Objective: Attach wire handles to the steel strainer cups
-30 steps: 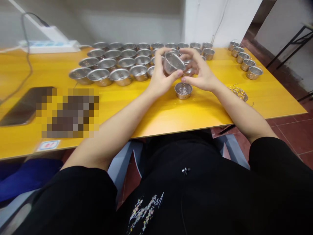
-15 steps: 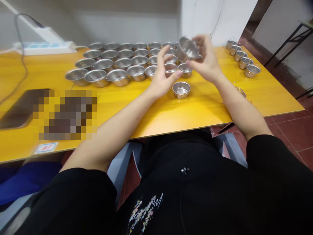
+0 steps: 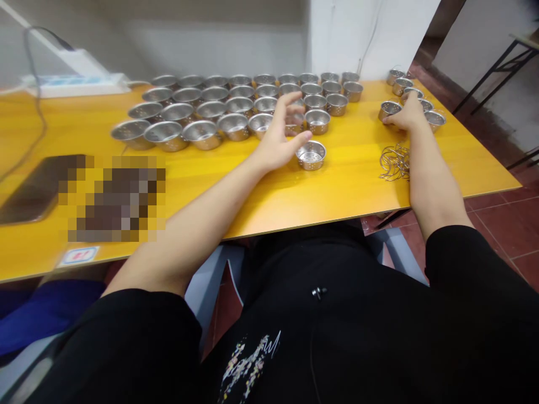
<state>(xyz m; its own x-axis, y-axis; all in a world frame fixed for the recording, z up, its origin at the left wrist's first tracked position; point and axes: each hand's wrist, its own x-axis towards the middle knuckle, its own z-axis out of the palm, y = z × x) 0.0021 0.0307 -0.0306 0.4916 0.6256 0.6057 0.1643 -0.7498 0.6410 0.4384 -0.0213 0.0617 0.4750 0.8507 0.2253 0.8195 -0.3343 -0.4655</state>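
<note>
Right grip: clamped on perforated steel cup, upright. Left grip: spread, holding nothing; nearer hand to lone perforated cup, round, no long axis, on bench just right of this grip, bodyward.

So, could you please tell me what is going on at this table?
A seated person is handling small perforated metal cups. The right hand holds one metal cup beside a short line of cups at the table's right end. The left hand is open and holds nothing, near a lone cup in front of the long rows of cups. A tangle of thin wire pieces lies by the right forearm.
</note>
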